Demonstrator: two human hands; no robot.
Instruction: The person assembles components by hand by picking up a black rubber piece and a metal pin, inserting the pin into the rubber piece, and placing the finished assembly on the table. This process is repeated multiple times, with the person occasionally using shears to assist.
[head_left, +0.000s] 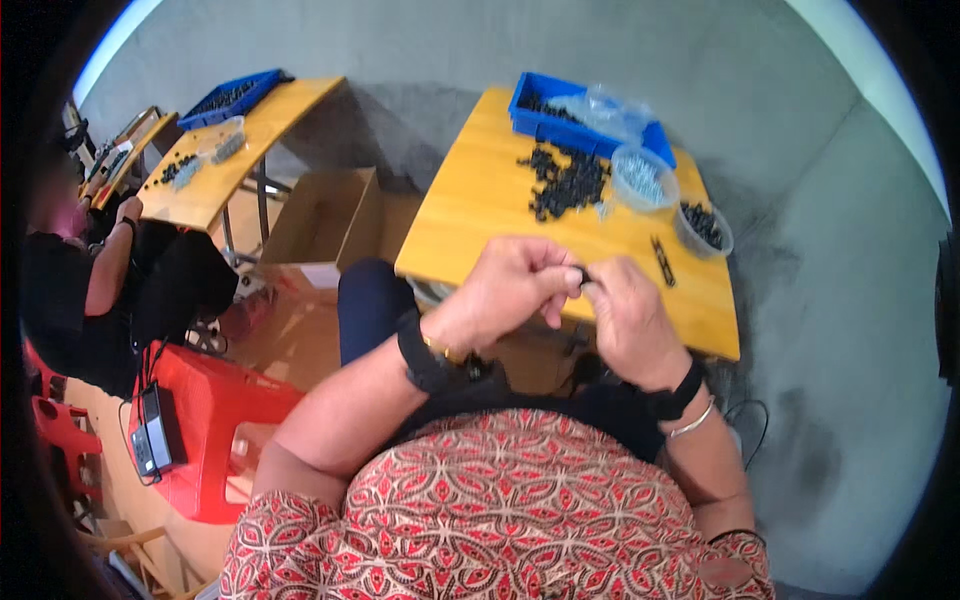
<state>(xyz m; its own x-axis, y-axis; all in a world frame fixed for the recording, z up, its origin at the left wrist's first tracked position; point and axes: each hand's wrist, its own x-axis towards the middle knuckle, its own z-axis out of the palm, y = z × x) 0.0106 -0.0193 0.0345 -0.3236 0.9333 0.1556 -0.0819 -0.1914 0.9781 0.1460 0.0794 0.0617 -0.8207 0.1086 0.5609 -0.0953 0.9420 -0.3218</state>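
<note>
Left hand [503, 290], right hand [638, 325], shared grip narrow on one black part [584, 275], two tubs [647, 206] nearby, two blue bins [556, 133]

Left side: 1 co-worker [75, 310] in a dark top sits by a wooden side table [290, 110] bearing a blue tray [226, 112], a clear tub [226, 143] and scattered small pieces [182, 175]. An open cardboard box [364, 222] stands on the tan floor [300, 350], near the grey wall [430, 40]. Nearer the camera, a red stool [225, 385] has a black device [155, 435] at its left side (cables alongside; type not identifiable), with another red seat [68, 430] further left.
</note>
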